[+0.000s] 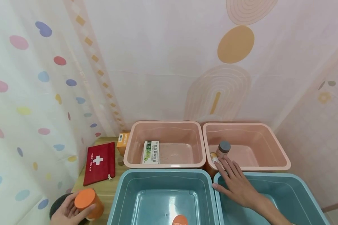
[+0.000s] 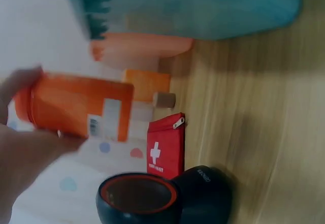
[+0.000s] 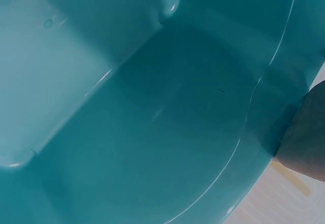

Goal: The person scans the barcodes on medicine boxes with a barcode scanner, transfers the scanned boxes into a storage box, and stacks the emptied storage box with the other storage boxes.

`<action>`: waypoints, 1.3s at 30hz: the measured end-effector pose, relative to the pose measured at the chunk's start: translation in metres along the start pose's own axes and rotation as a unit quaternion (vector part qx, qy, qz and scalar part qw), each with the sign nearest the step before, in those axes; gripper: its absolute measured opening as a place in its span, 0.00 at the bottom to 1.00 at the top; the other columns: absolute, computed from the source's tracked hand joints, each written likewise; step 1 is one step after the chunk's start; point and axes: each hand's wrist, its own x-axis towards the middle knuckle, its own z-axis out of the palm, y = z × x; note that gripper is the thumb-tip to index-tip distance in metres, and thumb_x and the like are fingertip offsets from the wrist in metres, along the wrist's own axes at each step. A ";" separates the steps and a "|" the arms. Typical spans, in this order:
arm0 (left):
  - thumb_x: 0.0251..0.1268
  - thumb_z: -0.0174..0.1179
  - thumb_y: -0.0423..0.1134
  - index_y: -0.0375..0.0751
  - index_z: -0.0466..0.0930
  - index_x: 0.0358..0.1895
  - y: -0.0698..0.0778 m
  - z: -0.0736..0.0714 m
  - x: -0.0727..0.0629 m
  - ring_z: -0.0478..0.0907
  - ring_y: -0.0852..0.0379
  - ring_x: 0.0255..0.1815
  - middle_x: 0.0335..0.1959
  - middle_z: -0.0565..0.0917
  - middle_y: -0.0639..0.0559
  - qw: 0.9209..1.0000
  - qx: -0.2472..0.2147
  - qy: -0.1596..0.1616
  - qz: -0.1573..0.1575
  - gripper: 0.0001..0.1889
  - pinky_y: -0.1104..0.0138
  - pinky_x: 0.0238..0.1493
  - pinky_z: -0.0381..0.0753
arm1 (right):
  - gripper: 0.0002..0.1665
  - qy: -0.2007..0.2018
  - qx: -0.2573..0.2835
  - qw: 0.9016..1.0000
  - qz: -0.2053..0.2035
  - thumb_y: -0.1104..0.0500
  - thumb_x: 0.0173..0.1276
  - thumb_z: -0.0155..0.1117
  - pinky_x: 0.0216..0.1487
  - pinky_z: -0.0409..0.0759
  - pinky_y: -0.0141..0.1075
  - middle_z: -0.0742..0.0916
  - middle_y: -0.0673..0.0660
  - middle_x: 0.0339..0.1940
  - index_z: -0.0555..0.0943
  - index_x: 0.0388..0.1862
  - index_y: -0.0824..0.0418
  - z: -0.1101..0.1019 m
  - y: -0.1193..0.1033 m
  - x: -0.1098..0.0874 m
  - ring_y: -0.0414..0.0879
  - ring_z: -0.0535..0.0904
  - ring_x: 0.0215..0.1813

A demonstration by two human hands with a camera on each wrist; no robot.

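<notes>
My left hand [image 1: 70,211] grips an orange lidded bottle [image 1: 91,203] at the lower left. In the left wrist view the bottle [image 2: 81,104] is tilted on its side, a white label with a barcode near its base, and is held clear above the wooden table. My right hand [image 1: 236,184] reaches across the right blue bin with fingers stretched out over the front rim of the right pink bin. Its fingertips overlap a grey-capped bottle [image 1: 224,147] and a small bottle with a white and orange label [image 1: 214,157]. In the right wrist view only part of this hand [image 3: 307,137] shows.
Two pink bins [image 1: 169,165] stand behind two blue bins [image 1: 164,171]. The left pink one holds a green-white box [image 1: 151,152]; an orange round lid [image 1: 180,220] shows in the left blue one. A red first aid pouch [image 1: 99,162], orange box [image 1: 122,143] and black device [image 2: 167,196] are at left.
</notes>
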 end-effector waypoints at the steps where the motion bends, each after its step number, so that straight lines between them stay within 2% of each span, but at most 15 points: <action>1: 0.67 0.80 0.53 0.29 0.58 0.81 0.003 0.005 -0.001 0.82 0.41 0.61 0.70 0.79 0.31 0.999 0.035 0.006 -0.011 0.52 0.57 0.69 0.85 | 0.53 -0.002 -0.003 1.000 0.001 0.37 0.84 0.61 0.86 0.19 0.28 0.65 0.65 0.88 0.48 0.94 0.51 0.001 0.001 0.000 0.32 0.19 0.89; 2: 0.66 0.80 0.53 0.26 0.54 0.82 0.006 0.010 -0.004 0.78 0.32 0.64 0.73 0.72 0.22 0.998 0.055 0.016 -0.009 0.56 0.49 0.74 0.80 | 0.54 -0.001 -0.003 1.000 0.002 0.37 0.83 0.62 0.86 0.19 0.28 0.66 0.66 0.87 0.48 0.94 0.51 0.002 0.001 0.000 0.31 0.19 0.89; 3: 0.67 0.80 0.53 0.24 0.52 0.82 0.007 0.016 -0.005 0.73 0.24 0.68 0.77 0.65 0.17 0.997 0.071 0.019 -0.003 0.57 0.42 0.76 0.73 | 0.54 -0.002 -0.010 1.000 0.003 0.36 0.83 0.62 0.86 0.19 0.29 0.66 0.65 0.87 0.47 0.94 0.51 0.004 0.002 -0.001 0.34 0.20 0.90; 4: 0.66 0.80 0.53 0.23 0.51 0.81 0.007 0.021 -0.007 0.68 0.21 0.72 0.77 0.64 0.16 0.997 0.076 0.024 0.004 0.57 0.36 0.77 0.67 | 0.55 -0.003 -0.015 1.000 0.003 0.36 0.83 0.62 0.86 0.19 0.29 0.66 0.66 0.87 0.47 0.94 0.51 0.005 0.003 -0.001 0.34 0.20 0.90; 7: 0.62 0.83 0.49 0.25 0.56 0.77 0.006 0.040 -0.008 0.70 0.22 0.70 0.74 0.69 0.19 0.995 0.070 0.068 0.025 0.54 0.33 0.76 0.69 | 0.56 0.000 -0.015 1.000 0.004 0.36 0.81 0.64 0.86 0.19 0.30 0.67 0.66 0.87 0.48 0.94 0.50 0.007 0.004 -0.001 0.34 0.20 0.90; 12: 0.60 0.83 0.44 0.29 0.62 0.65 -0.001 0.061 -0.006 0.76 0.27 0.59 0.63 0.75 0.24 0.983 0.072 0.155 0.063 0.42 0.31 0.70 0.78 | 0.54 -0.002 -0.011 1.000 0.007 0.35 0.82 0.63 0.85 0.17 0.28 0.67 0.65 0.87 0.49 0.94 0.51 0.005 0.002 -0.001 0.31 0.18 0.89; 14: 0.60 0.82 0.44 0.31 0.61 0.63 -0.001 0.065 -0.006 0.75 0.28 0.57 0.61 0.74 0.25 0.979 0.072 0.177 0.064 0.41 0.31 0.68 0.79 | 0.53 -0.003 -0.008 1.000 0.010 0.35 0.83 0.61 0.85 0.17 0.28 0.66 0.64 0.88 0.50 0.94 0.51 0.004 0.001 -0.001 0.31 0.19 0.89; 20: 0.60 0.82 0.47 0.33 0.60 0.60 0.000 0.068 -0.007 0.74 0.26 0.58 0.59 0.74 0.25 0.973 0.072 0.215 0.049 0.41 0.29 0.67 0.78 | 0.52 -0.002 -0.009 1.000 0.010 0.34 0.84 0.58 0.86 0.20 0.29 0.63 0.61 0.90 0.49 0.94 0.51 0.001 -0.002 -0.001 0.34 0.24 0.91; 26: 0.60 0.83 0.48 0.33 0.61 0.52 -0.003 0.068 -0.007 0.76 0.27 0.54 0.56 0.75 0.25 0.961 0.087 0.255 0.057 0.37 0.32 0.64 0.80 | 0.50 -0.030 0.047 0.998 0.039 0.31 0.84 0.55 0.86 0.20 0.29 0.65 0.66 0.89 0.58 0.90 0.58 -0.010 -0.009 0.001 0.27 0.21 0.88; 28: 0.61 0.82 0.46 0.33 0.62 0.52 -0.004 0.067 -0.008 0.77 0.27 0.53 0.57 0.75 0.25 0.961 0.088 0.254 0.061 0.36 0.33 0.65 0.82 | 0.49 -0.042 0.058 0.996 0.050 0.31 0.85 0.54 0.86 0.20 0.30 0.64 0.66 0.89 0.60 0.90 0.60 -0.013 -0.012 0.002 0.27 0.21 0.88; 31: 0.63 0.81 0.44 0.29 0.64 0.56 -0.006 0.062 -0.009 0.78 0.25 0.55 0.61 0.76 0.22 0.966 0.087 0.234 0.065 0.36 0.31 0.66 0.81 | 0.49 -0.050 0.046 0.996 0.053 0.31 0.85 0.53 0.88 0.21 0.31 0.64 0.66 0.89 0.59 0.90 0.59 -0.014 -0.013 0.001 0.29 0.22 0.89; 33: 0.65 0.80 0.43 0.27 0.64 0.63 -0.004 0.058 -0.009 0.78 0.24 0.58 0.65 0.77 0.20 0.970 0.088 0.215 0.067 0.38 0.30 0.67 0.79 | 0.49 -0.045 0.044 0.997 0.048 0.31 0.86 0.53 0.88 0.23 0.32 0.64 0.66 0.89 0.58 0.90 0.59 -0.013 -0.013 0.002 0.29 0.22 0.89; 35: 0.67 0.79 0.42 0.29 0.63 0.71 0.002 0.053 -0.008 0.78 0.26 0.63 0.72 0.77 0.24 0.973 0.089 0.197 0.076 0.40 0.31 0.70 0.77 | 0.48 -0.034 0.040 0.998 0.040 0.31 0.86 0.52 0.89 0.28 0.35 0.65 0.66 0.89 0.58 0.90 0.58 -0.012 -0.012 0.002 0.32 0.25 0.91; 37: 0.68 0.79 0.38 0.30 0.63 0.76 0.013 0.047 -0.006 0.76 0.28 0.69 0.77 0.76 0.28 0.972 0.086 0.193 0.106 0.41 0.31 0.74 0.74 | 0.48 -0.026 0.036 0.998 0.035 0.31 0.86 0.52 0.89 0.30 0.37 0.66 0.67 0.88 0.57 0.91 0.57 -0.010 -0.011 0.002 0.34 0.26 0.92; 39: 0.68 0.78 0.34 0.34 0.63 0.79 0.031 0.042 -0.003 0.72 0.31 0.77 0.81 0.74 0.35 0.969 0.066 0.187 0.146 0.42 0.32 0.79 0.67 | 0.48 -0.022 0.034 0.999 0.033 0.31 0.86 0.51 0.89 0.30 0.36 0.66 0.67 0.88 0.57 0.91 0.57 -0.009 -0.009 0.002 0.37 0.29 0.93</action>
